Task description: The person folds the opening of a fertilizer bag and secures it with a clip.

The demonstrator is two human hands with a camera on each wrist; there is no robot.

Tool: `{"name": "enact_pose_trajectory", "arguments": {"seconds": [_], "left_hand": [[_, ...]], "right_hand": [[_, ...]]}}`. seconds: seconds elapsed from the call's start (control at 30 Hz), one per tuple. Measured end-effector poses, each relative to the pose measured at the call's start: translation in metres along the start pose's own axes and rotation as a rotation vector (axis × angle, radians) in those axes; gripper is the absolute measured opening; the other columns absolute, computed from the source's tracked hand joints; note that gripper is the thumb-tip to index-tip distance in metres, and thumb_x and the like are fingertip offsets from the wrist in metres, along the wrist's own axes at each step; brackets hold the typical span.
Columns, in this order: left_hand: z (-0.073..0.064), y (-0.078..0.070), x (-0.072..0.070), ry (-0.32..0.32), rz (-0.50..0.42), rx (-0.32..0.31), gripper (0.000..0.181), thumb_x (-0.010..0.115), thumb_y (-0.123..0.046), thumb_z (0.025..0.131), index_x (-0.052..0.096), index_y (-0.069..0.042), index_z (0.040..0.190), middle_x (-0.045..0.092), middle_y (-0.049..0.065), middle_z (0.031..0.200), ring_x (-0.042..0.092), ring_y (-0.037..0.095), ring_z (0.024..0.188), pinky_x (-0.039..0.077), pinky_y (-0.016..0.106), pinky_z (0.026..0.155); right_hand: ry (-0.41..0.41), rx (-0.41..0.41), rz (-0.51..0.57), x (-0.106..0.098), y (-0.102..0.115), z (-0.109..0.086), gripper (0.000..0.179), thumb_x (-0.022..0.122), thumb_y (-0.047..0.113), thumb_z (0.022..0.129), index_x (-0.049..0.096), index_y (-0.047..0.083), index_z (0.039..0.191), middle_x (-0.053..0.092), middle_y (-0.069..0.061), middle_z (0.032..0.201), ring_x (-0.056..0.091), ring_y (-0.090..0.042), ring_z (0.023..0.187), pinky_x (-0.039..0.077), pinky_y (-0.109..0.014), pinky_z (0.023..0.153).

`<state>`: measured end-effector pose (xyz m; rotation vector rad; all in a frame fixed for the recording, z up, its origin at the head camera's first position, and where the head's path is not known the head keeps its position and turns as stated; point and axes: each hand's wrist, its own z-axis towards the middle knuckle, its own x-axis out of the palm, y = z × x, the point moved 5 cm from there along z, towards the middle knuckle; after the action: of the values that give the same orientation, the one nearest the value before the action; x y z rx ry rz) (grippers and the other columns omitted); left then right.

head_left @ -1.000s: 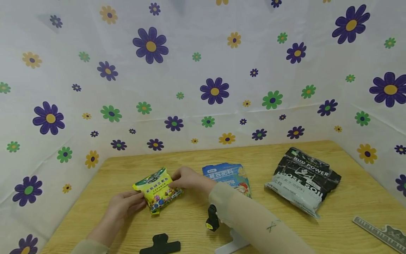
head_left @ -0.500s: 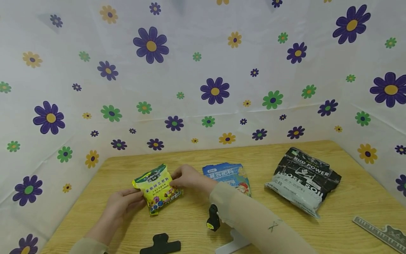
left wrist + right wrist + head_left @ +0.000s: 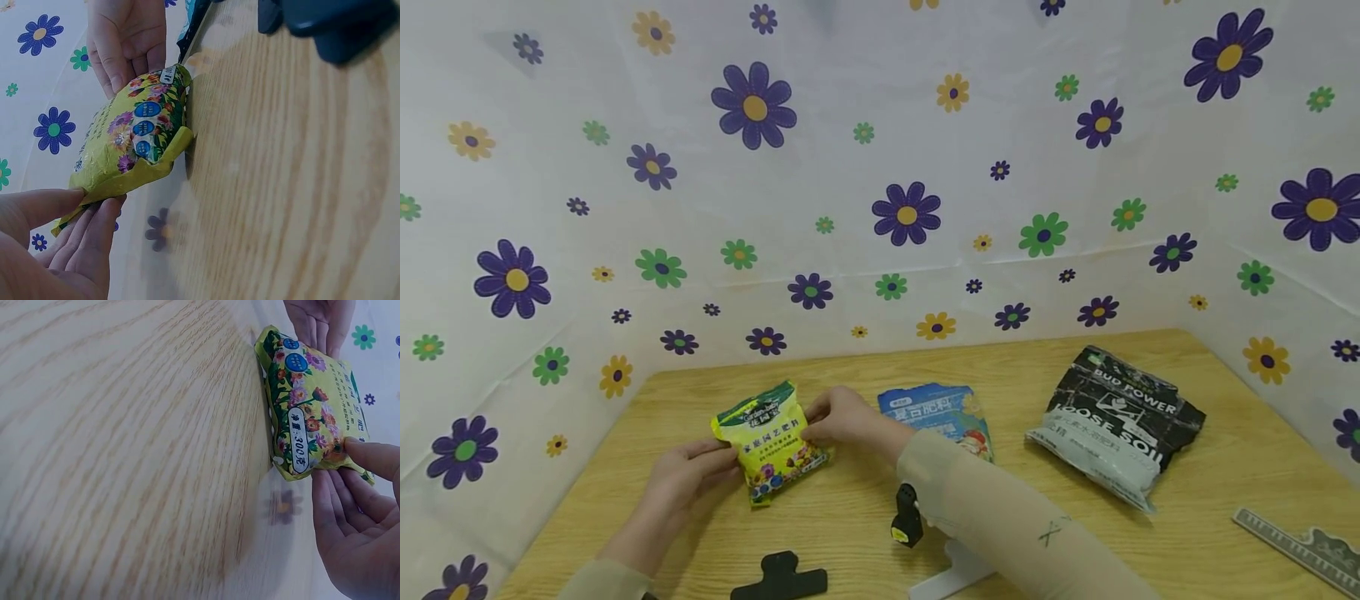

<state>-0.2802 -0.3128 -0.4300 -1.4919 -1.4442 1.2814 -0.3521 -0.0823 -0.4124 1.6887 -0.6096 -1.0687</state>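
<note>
Head view | yellow bag (image 3: 771,450) tilted at left of tabletop (image 3: 850,521), contact unclear | done: left hand (image 3: 685,483) and right hand (image 3: 846,421) pinch its opposite sides | remaining, by judgement: its release; black clip (image 3: 778,577) lies apart, unattached

Wood-grain table (image 3: 850,517). Nearer the person than the grip on the yellow packet (image 3: 775,446): black clip (image 3: 780,578), white clip (image 3: 951,575) (partly hidden). Right of grip: blue bag (image 3: 925,407), then black-and-white bag (image 3: 1116,429). Far right, nearer person: grey clip (image 3: 1303,552).
</note>
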Motion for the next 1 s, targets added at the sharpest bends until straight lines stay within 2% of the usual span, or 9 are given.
{"name": "enact_pose_trajectory", "arguments": {"seconds": [0.13, 0.37, 0.5, 0.7, 1.0], "left_hand": [[0.0, -0.003, -0.001, 0.003, 0.041, 0.015, 0.054, 0.072, -0.012, 0.102, 0.053, 0.014, 0.145, 0.078, -0.008, 0.106, 0.073, 0.0, 0.086, 0.064, 0.02, 0.085], [0.002, -0.007, 0.0, 0.012, 0.051, 0.047, 0.055, 0.071, -0.008, 0.102, 0.051, 0.017, 0.146, 0.078, -0.003, 0.111, 0.073, -0.002, 0.085, 0.065, 0.021, 0.085], [0.0, -0.009, 0.0, 0.003, 0.04, 0.054, 0.054, 0.072, -0.007, 0.101, 0.051, 0.019, 0.144, 0.078, -0.005, 0.105, 0.074, 0.0, 0.084, 0.066, 0.022, 0.084], [-0.002, -0.012, 0.001, 0.013, 0.032, 0.063, 0.052, 0.071, -0.005, 0.101, 0.052, 0.02, 0.143, 0.08, -0.007, 0.1, 0.075, 0.001, 0.083, 0.066, 0.024, 0.085], [-0.001, -0.016, -0.002, 0.027, 0.015, 0.073, 0.053, 0.067, 0.001, 0.101, 0.046, 0.023, 0.145, 0.08, -0.003, 0.1, 0.075, 0.0, 0.082, 0.067, 0.024, 0.084]], "right_hand": [[-0.002, -0.008, 0.015, -0.001, 0.001, -0.001, 0.026, 0.08, 0.002, 0.093, 0.077, -0.005, 0.118, 0.078, -0.02, 0.113, 0.076, -0.026, 0.098, 0.068, -0.037, 0.087], [-0.027, -0.008, -0.053, -0.005, 0.001, -0.002, 0.023, 0.08, 0.008, 0.094, 0.08, -0.001, 0.115, 0.078, -0.014, 0.113, 0.069, -0.018, 0.097, 0.063, -0.029, 0.086], [-0.029, 0.022, 0.007, -0.006, 0.002, -0.004, 0.023, 0.08, 0.006, 0.093, 0.08, -0.002, 0.115, 0.078, -0.015, 0.112, 0.074, -0.02, 0.095, 0.066, -0.031, 0.086], [-0.042, 0.044, 0.048, -0.008, 0.002, -0.005, 0.019, 0.08, 0.004, 0.092, 0.081, -0.001, 0.11, 0.08, -0.011, 0.105, 0.075, -0.014, 0.084, 0.067, -0.026, 0.08], [-0.076, 0.046, 0.073, -0.005, 0.004, -0.005, 0.021, 0.084, 0.001, 0.089, 0.081, -0.003, 0.109, 0.08, -0.016, 0.106, 0.077, -0.021, 0.087, 0.068, -0.039, 0.09]]}}
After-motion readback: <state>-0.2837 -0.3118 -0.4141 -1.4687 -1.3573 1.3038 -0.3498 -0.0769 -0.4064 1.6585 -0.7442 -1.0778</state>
